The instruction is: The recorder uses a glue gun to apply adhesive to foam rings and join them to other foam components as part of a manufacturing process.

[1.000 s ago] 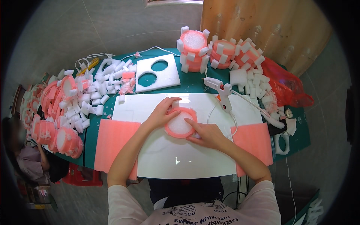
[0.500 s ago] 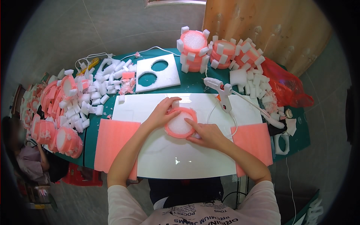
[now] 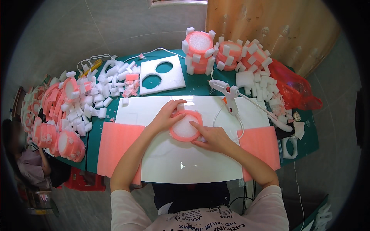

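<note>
disc lies between left hand and right hand, both half-closed, gripping it.

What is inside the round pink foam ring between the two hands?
Inside the pink ring, a whitish round surface shows. The right hand covers part of it, the left hand part of the ring; what lies underneath cannot be seen.

Counter: green, matt, smooth. White board at its near edge: high gloss, mirrors light. Round piece: matt pink foam rim, white foam face, slightly rough. Pink sheets at board's left and right edges: matt foam. Panel toward counter's far edge: white foam, matt. Glue gun: smooth white plastic. Bag, far right corner: thin, glossy, crinkled red plastic.
</note>
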Available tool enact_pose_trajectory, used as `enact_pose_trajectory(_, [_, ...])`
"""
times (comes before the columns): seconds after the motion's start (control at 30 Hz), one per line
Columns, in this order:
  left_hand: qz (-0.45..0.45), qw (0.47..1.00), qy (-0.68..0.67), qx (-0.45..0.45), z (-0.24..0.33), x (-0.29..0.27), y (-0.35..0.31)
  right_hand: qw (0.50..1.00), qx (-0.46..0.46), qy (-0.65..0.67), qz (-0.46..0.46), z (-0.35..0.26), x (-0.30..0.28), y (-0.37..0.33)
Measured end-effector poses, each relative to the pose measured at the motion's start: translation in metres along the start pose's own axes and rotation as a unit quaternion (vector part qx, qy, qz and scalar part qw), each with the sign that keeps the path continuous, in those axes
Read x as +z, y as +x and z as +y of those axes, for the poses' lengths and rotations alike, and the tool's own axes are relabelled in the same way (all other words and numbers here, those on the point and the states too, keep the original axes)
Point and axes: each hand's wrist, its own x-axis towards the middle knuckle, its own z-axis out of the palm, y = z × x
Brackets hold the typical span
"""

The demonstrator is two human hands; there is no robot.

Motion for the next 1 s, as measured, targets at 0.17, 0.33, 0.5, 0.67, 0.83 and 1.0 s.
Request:
enact_pose_trajectory(0.17, [-0.001, 1.0, 0.001, -0.002, -0.0001, -0.0004, 0.0, 1.0, -0.008, 0.004, 0.008, 0.0012, 0.0015, -0.0003])
enact_pose_trajectory(0.33, [-0.019, 1.0, -0.004, -0.014, 0.0045, -0.0022, 0.0006, 1.0, -0.003, 0.002, 0.007, 0.0002, -0.0003, -0.0004])
enact_pose_trajectory(0.5, [-0.01, 1.0, 0.0, -0.005, 0.0001, -0.0013, 0.0001, 1.0, -0.009, 0.002, 0.013, 0.001, 0.0016, -0.0004])
enact_pose_trajectory(0.67, [0.0, 1.0, 0.001, 0.006, -0.0011, -0.0003, 0.0003, 1.0, -0.006, 0.003, 0.012, 0.001, 0.0017, -0.0005])
enact_pose_trajectory(0.83, [-0.023, 1.0, -0.004, -0.019, 0.0059, -0.0025, 0.0008, 1.0, 0.007, 0.0, -0.002, 0.0005, 0.0004, -0.0003])
enact_pose_trajectory(1.0, [-0.003, 1.0, -0.002, -0.002, 0.0006, -0.0011, 0.0002, 1.0, -0.009, -0.001, 0.013, 0.0018, 0.0026, -0.0007])
